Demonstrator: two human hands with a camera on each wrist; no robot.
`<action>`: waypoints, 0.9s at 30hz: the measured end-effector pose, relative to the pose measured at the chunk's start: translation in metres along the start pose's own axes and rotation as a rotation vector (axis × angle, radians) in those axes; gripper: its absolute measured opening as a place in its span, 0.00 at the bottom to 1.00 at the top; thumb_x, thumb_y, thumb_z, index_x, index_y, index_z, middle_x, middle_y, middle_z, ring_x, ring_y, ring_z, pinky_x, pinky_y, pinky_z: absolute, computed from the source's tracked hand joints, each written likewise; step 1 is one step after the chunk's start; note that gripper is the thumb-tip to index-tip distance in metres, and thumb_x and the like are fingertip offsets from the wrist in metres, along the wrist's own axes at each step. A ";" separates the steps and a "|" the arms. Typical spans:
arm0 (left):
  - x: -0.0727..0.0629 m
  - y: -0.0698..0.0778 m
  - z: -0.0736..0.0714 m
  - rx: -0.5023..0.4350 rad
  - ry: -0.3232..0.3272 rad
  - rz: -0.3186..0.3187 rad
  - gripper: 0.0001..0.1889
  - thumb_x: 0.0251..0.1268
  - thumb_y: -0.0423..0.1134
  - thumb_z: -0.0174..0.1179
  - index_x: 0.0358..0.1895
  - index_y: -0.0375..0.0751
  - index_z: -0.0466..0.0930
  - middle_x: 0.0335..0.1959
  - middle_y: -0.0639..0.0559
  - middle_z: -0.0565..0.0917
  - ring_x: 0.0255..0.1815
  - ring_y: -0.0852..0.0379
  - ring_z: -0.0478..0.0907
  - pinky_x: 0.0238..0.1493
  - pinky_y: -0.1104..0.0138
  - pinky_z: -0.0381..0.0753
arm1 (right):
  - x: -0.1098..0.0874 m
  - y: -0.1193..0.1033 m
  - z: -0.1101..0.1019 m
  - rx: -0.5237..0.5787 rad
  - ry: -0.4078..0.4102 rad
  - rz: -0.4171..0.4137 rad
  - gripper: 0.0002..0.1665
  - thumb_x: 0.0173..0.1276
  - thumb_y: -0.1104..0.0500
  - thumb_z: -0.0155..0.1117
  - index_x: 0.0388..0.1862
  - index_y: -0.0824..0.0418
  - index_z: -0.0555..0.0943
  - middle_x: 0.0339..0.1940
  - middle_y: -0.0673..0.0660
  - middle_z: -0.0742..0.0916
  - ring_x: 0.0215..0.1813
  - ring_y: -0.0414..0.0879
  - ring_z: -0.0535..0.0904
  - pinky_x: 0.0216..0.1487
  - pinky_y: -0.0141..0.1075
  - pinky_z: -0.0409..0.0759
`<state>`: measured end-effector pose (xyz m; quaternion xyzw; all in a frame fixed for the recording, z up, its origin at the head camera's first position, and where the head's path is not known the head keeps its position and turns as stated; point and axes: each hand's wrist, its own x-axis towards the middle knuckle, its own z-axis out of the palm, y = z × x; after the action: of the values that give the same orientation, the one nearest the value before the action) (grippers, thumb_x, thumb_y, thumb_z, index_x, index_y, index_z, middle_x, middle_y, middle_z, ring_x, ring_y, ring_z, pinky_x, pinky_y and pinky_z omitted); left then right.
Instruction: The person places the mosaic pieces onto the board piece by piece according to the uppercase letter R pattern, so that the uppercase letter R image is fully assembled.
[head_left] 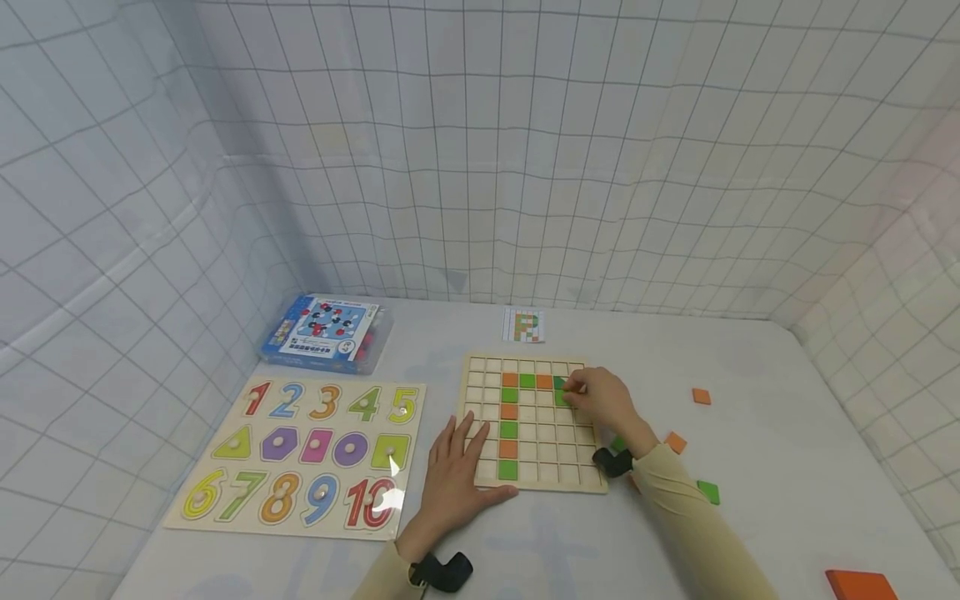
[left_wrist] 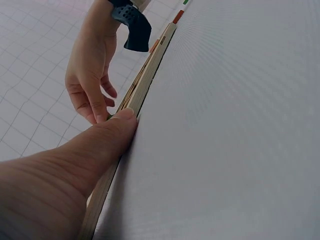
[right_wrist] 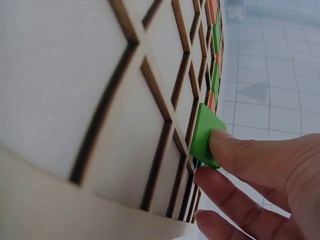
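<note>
My right hand (head_left: 602, 398) pinches a green square tile (right_wrist: 204, 134) between thumb and fingers, at the upper right of a wooden grid board (head_left: 537, 489). In the right wrist view the tile stands tilted over the grid. Orange and green tiles form a column on the board, from an orange tile (head_left: 510, 379) at the top to a green tile (head_left: 507, 470) at the bottom, with a row running right from its top. My left hand (head_left: 454, 482) lies spread on the board's lower left corner. In the left wrist view its thumb rests along the board's edge.
Loose tiles lie right of the board, among them an orange tile (head_left: 701, 397) and a green tile (head_left: 708, 492). A small pattern card (head_left: 523, 325) lies behind it. To the left are a number puzzle (head_left: 288, 533) and a boxed set (head_left: 326, 332). An orange object (head_left: 860, 585) sits front right.
</note>
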<state>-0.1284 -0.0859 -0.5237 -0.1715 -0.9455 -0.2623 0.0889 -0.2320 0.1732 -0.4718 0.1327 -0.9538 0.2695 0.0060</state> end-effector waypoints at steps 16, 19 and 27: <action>0.000 0.000 -0.001 0.001 0.010 0.009 0.53 0.41 0.68 0.67 0.70 0.41 0.63 0.72 0.41 0.55 0.72 0.38 0.45 0.67 0.46 0.47 | -0.001 -0.001 0.003 -0.084 0.034 0.003 0.07 0.60 0.57 0.71 0.23 0.52 0.82 0.28 0.47 0.84 0.32 0.45 0.80 0.32 0.41 0.76; 0.000 0.000 -0.001 0.002 0.009 0.009 0.53 0.41 0.68 0.67 0.70 0.41 0.63 0.72 0.41 0.55 0.72 0.38 0.45 0.67 0.46 0.47 | -0.001 0.000 0.003 -0.074 0.033 0.004 0.07 0.60 0.57 0.70 0.24 0.52 0.82 0.29 0.47 0.84 0.33 0.46 0.80 0.33 0.42 0.76; 0.000 0.000 0.000 -0.006 0.001 0.004 0.53 0.42 0.68 0.67 0.70 0.41 0.63 0.73 0.41 0.55 0.73 0.38 0.44 0.67 0.46 0.47 | -0.003 0.000 0.002 -0.058 0.020 -0.016 0.04 0.59 0.57 0.71 0.27 0.55 0.84 0.30 0.48 0.84 0.35 0.47 0.79 0.36 0.43 0.77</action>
<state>-0.1283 -0.0863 -0.5235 -0.1736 -0.9443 -0.2650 0.0892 -0.2287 0.1730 -0.4742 0.1373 -0.9601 0.2428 0.0218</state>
